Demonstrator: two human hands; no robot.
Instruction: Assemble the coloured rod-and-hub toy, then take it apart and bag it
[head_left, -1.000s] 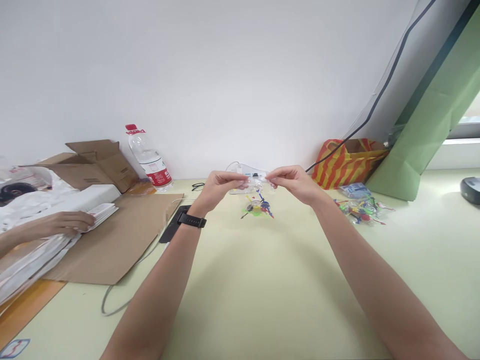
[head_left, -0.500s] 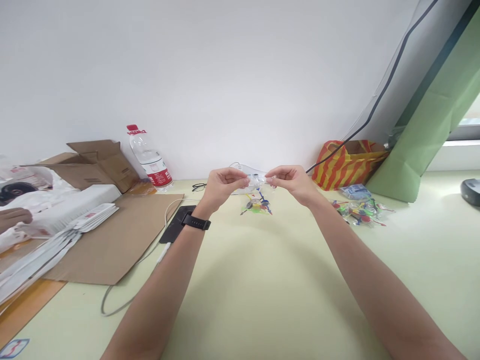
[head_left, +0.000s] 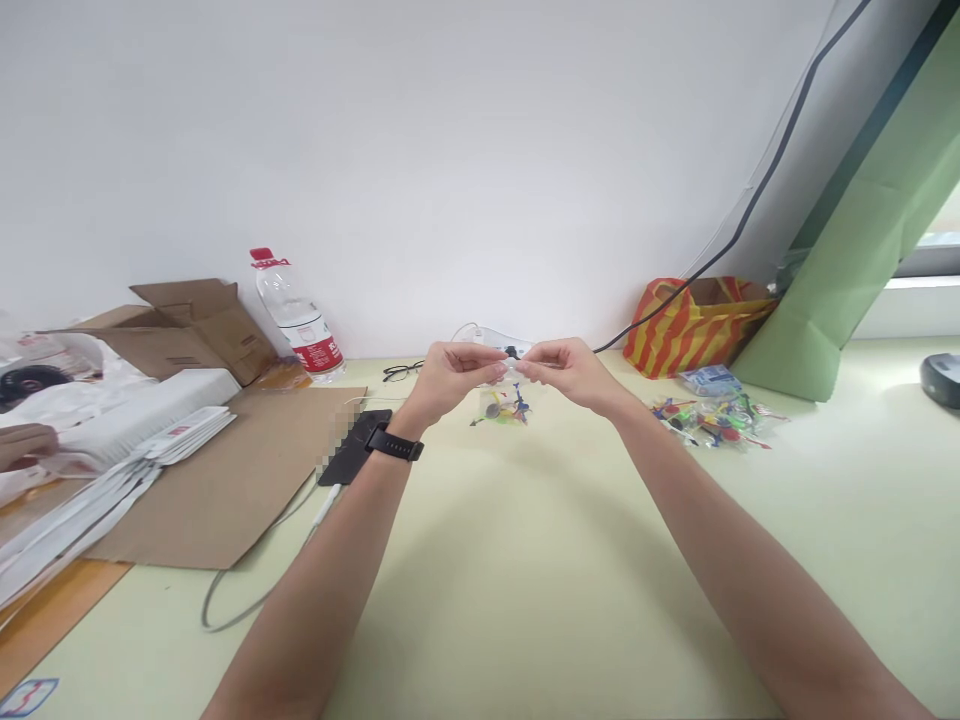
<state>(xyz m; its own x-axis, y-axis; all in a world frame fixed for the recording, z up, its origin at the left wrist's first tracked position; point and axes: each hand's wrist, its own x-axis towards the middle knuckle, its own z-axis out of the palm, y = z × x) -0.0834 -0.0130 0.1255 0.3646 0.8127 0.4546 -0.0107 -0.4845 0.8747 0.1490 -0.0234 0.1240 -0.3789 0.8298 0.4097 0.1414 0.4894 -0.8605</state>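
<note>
My left hand [head_left: 450, 376], with a black watch on its wrist, and my right hand [head_left: 566, 372] meet above the pale green table [head_left: 525, 560]. Both pinch the top edge of a small clear plastic bag [head_left: 507, 398] that hangs between them. Small colourful toy pieces show inside the bag. The fingertips of the two hands are almost touching.
A pile of similar colourful bags [head_left: 712, 418] lies to the right, by a striped red-and-yellow bag [head_left: 694, 322]. A water bottle [head_left: 294, 315], cardboard box [head_left: 180, 325], flat cardboard sheet [head_left: 232, 470], black phone [head_left: 352, 450] with cable and glasses [head_left: 403, 371] lie left. Another person's hand [head_left: 22, 445] rests by white packets.
My hands have drawn closer together along the bag's top edge, and the bag has shifted slightly left. The other person's hand at the left has pulled back from the white packets.
</note>
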